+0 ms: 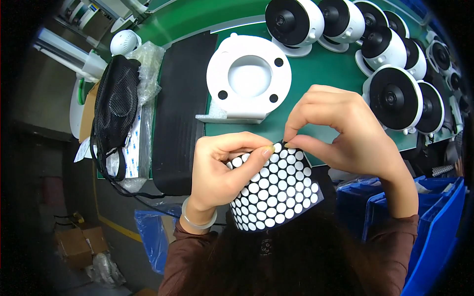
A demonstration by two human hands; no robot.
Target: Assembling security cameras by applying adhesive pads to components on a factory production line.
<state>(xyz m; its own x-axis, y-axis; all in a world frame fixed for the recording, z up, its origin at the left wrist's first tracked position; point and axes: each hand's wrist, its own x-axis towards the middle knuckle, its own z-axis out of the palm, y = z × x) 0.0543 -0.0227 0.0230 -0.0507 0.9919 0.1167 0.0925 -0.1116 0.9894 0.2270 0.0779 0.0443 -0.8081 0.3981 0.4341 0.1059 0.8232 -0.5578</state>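
Observation:
A black sheet of round white stickers (273, 191) curves in front of me. My left hand (219, 170) grips its upper left edge between thumb and fingers. At the top edge of the sheet, the thumb and index finger of my right hand (340, 126) are pinched together; a small dark bit shows there, too small to make out. Just beyond my hands on the table is a white ring-shaped housing (219, 74) with a round recess in its middle. Three black round pads (223, 94) sit on its face, and a flat bracket (232, 118) juts from its near side.
Several white camera-like units with black round fronts (394, 98) crowd the right side of the green table (296, 81). A black mat (180, 103), a black mesh bag (117, 101) and bubble wrap (149, 64) lie on the left. Blue bins (417, 222) stand at the lower right.

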